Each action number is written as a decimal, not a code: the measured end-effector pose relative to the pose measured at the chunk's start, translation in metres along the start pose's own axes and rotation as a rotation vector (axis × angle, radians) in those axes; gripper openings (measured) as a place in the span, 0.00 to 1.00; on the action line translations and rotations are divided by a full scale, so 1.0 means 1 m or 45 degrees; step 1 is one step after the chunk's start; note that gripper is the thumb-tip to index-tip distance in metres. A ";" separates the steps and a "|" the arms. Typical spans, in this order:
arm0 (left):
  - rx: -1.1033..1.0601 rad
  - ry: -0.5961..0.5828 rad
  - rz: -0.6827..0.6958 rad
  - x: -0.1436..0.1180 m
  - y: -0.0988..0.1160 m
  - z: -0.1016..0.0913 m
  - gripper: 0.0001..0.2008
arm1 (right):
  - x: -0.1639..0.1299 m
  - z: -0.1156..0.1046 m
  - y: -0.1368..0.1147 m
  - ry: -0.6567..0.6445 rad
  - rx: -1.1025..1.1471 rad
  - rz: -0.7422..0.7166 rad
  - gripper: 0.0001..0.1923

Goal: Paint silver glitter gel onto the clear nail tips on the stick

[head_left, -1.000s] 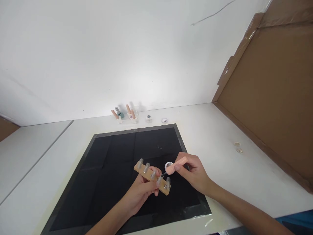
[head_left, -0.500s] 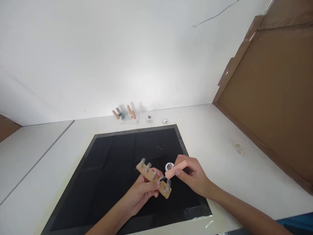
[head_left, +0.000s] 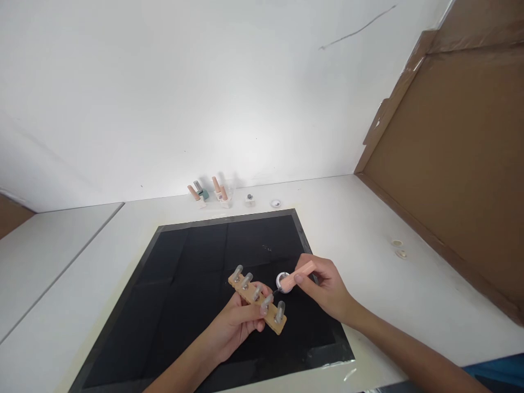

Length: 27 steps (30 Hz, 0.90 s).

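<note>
My left hand [head_left: 241,316] is closed around a tan strip-shaped stand [head_left: 248,295], which tilts down to the right. Several clear nail tips [head_left: 246,280] stick up from it in a row. The left thumb presses near the nail tip second from the right. Between the fingers and thumb of my right hand [head_left: 325,286] is the pink handle of a nail polish brush [head_left: 298,276]. Its dark bristle end points left, at or very near that same nail tip; contact cannot be made out. A small round white pot [head_left: 282,281] shows behind the brush, partly hidden by it.
A black mat [head_left: 196,284] with taped edges covers the white table [head_left: 352,218]. Along the back stand several nail polish bottles [head_left: 198,195], a small clear jar [head_left: 249,200] and a round white lid [head_left: 275,203]. Two small discs [head_left: 399,248] lie right, near a brown cardboard panel [head_left: 450,180].
The brush in my right hand has shifted slightly right and up, away from the stand, so more of its dark tip shows. My left hand and the stand stay nearly still.
</note>
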State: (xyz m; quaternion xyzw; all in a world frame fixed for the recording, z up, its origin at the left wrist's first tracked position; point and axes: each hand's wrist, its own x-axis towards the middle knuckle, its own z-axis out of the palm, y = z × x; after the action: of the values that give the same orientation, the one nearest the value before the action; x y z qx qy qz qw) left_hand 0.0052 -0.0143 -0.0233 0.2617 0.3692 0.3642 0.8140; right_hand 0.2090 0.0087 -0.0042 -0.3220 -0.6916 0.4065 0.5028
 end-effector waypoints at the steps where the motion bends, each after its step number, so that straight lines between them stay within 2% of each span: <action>1: -0.001 -0.001 -0.003 0.000 0.000 0.000 0.13 | 0.000 0.000 0.000 -0.036 0.001 -0.017 0.11; 4: -0.008 -0.004 -0.005 0.000 0.000 -0.001 0.12 | -0.001 0.002 0.000 -0.079 -0.033 -0.015 0.09; 9: -0.017 -0.024 0.020 -0.001 0.002 0.000 0.11 | 0.001 0.001 -0.001 0.090 -0.039 0.114 0.13; 11: -0.014 -0.032 0.026 -0.001 0.003 0.001 0.10 | 0.001 0.000 -0.001 0.108 -0.018 0.138 0.13; 21: -0.016 -0.054 0.046 0.000 0.001 -0.002 0.11 | 0.002 -0.003 -0.002 0.057 0.145 0.203 0.15; 27: -0.016 -0.066 0.061 0.000 0.001 -0.003 0.11 | 0.003 -0.002 -0.005 -0.029 0.176 0.188 0.16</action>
State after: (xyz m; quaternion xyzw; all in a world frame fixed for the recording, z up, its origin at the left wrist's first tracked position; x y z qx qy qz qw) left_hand 0.0031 -0.0133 -0.0245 0.2745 0.3394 0.3790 0.8160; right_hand 0.2099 0.0090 0.0020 -0.3320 -0.6420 0.4928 0.4845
